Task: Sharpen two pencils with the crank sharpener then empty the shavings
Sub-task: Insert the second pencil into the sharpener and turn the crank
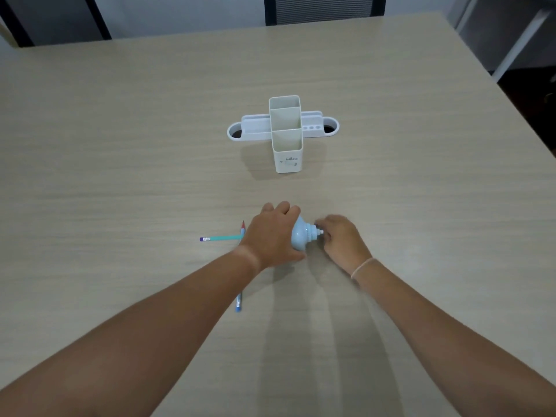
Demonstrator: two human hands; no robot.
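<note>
Forearms: two bare forearms ran up from the bottom edge toward the sharpener (pixel 302 236), the nearest things in view; the right wrist wore a thin pale band (pixel 362 266).
Blue pencil: a blue pencil (pixel 239 303) lay left of the sharpener and nearer the camera, mostly hidden under the left forearm, its red tip showing just beyond the wrist.
Teal pencil: a teal pencil (pixel 221 238) lay flat left of the sharpener, purple eraser end pointing away from it, its other end hidden behind the left hand (pixel 272 236); it appeared to cross the blue pencil there.
Left hand: fingers curled over the sharpener's rounded light-blue body, thumb on the near side, gripping it on the table (pixel 120 145).
Sharpener: it sat at mid-table, tilted or on its side, narrow ribbed end pointing right.
Right hand: the right hand (pixel 341 239) was just right of the sharpener, fingers bent and closed on the small white part at the narrow end; the exact pinch was blurred.
Organiser: a white desk organiser (pixel 285 133) stood well beyond the sharpener, a tall two-cell box across a low tray with round holes at both ends.
Chair: a dark chair (pixel 325 9) stood past the table's far edge, beyond the sharpener.
</note>
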